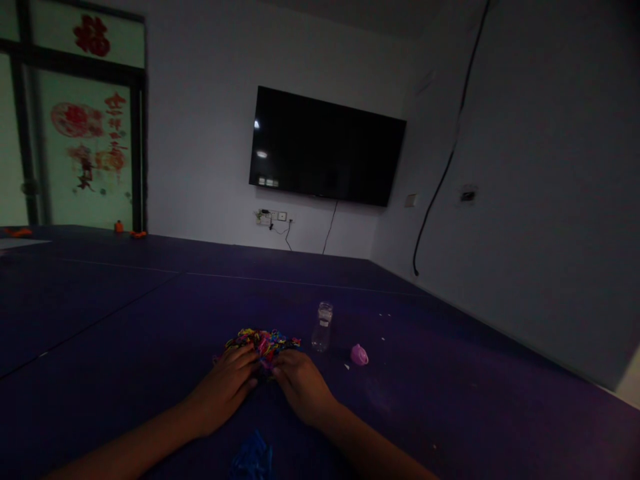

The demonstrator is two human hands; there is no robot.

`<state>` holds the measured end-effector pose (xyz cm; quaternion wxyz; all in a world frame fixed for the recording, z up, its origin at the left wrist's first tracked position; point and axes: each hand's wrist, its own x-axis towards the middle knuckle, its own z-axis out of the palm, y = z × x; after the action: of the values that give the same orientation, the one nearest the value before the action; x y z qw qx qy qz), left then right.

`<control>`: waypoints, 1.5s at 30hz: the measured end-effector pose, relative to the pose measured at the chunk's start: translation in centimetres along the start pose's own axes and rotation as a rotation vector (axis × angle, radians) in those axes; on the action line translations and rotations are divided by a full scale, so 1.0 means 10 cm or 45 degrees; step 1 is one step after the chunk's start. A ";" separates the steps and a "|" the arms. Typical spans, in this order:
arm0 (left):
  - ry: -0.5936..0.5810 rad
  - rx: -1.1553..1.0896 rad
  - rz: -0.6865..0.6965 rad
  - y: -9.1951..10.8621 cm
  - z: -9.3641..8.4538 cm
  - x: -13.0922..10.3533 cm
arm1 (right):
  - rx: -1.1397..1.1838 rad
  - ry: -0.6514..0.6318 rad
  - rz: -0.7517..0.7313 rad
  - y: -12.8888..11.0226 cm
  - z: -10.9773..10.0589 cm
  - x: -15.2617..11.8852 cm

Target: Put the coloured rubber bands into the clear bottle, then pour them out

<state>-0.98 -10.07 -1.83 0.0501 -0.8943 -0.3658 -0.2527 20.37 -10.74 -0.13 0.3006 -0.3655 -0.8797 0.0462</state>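
A tangled heap of thin, multicoloured bands, in yellow, red, pink and blue, lies on the dark purple surface before me. My left hand rests on its near left side, fingers stretched over the bands and a little apart. At the right side of the heap is my right hand, its fingers bent in and its thumb close to the index finger, among the bands. The exact grip is dim. Closer to me lies a separate bunch of blue bands. A clear bottle without a lid stands upright just beyond my right hand.
A pink cap sits right of the bottle, with small white scraps nearby. Orange objects lie at the far left edge of the purple surface. A television hangs on the wall; a black cable dangles at right.
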 end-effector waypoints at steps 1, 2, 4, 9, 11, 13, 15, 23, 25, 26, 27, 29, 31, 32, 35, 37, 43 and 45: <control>0.011 0.002 0.004 0.00 0.00 0.00 | -0.001 0.002 0.001 0.00 0.00 0.00; 0.028 0.001 0.005 0.00 0.00 0.00 | -0.004 0.005 0.004 0.00 0.00 0.01; 0.055 0.000 -0.005 0.00 0.01 0.00 | -0.011 0.012 0.015 0.00 0.00 0.02; 0.117 0.013 0.009 0.00 0.01 0.01 | -0.031 0.020 0.032 -0.01 0.00 0.03; 0.131 0.013 0.019 0.00 0.02 0.01 | -0.022 0.022 0.024 0.00 0.00 0.03; 0.138 0.010 0.022 0.01 0.01 0.01 | -0.017 0.028 0.013 0.01 0.01 0.02; 0.155 0.008 0.016 0.03 0.00 0.00 | -0.022 0.033 0.003 0.02 0.01 0.02; 0.199 -0.045 -0.013 0.11 -0.08 0.03 | -0.043 0.000 0.005 -0.01 -0.02 0.01; 0.196 -0.057 -0.022 0.12 -0.10 0.04 | -0.048 0.002 -0.007 0.00 -0.01 0.01; 0.193 -0.062 -0.027 0.12 -0.10 0.04 | -0.053 0.005 -0.015 0.00 0.00 0.01; 0.187 -0.067 -0.032 0.13 -0.10 0.04 | -0.060 0.006 -0.020 0.00 0.00 0.00; 0.177 -0.075 -0.033 0.13 -0.10 0.04 | -0.071 -0.004 -0.017 0.00 0.01 0.00; 0.188 -0.080 -0.025 0.13 -0.09 0.03 | -0.072 -0.019 -0.001 0.00 0.01 0.00; 0.193 -0.083 -0.019 0.12 -0.08 0.03 | -0.073 -0.020 0.011 -0.01 0.00 0.00; 0.187 -0.083 -0.007 0.09 -0.05 0.02 | -0.066 -0.015 0.034 -0.04 -0.01 0.01; 0.166 -0.074 -0.006 0.07 -0.03 0.02 | -0.053 -0.007 0.042 -0.05 -0.02 0.02; 0.105 -0.043 0.012 0.04 -0.02 0.00 | -0.029 0.005 0.058 -0.07 -0.04 0.01; 0.082 -0.040 0.022 0.05 -0.02 0.00 | -0.028 0.013 0.055 -0.08 -0.05 0.01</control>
<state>-0.73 -10.45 -1.60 0.0498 -0.8896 -0.3521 -0.2867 20.12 -11.29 0.52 0.2998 -0.3880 -0.8705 0.0414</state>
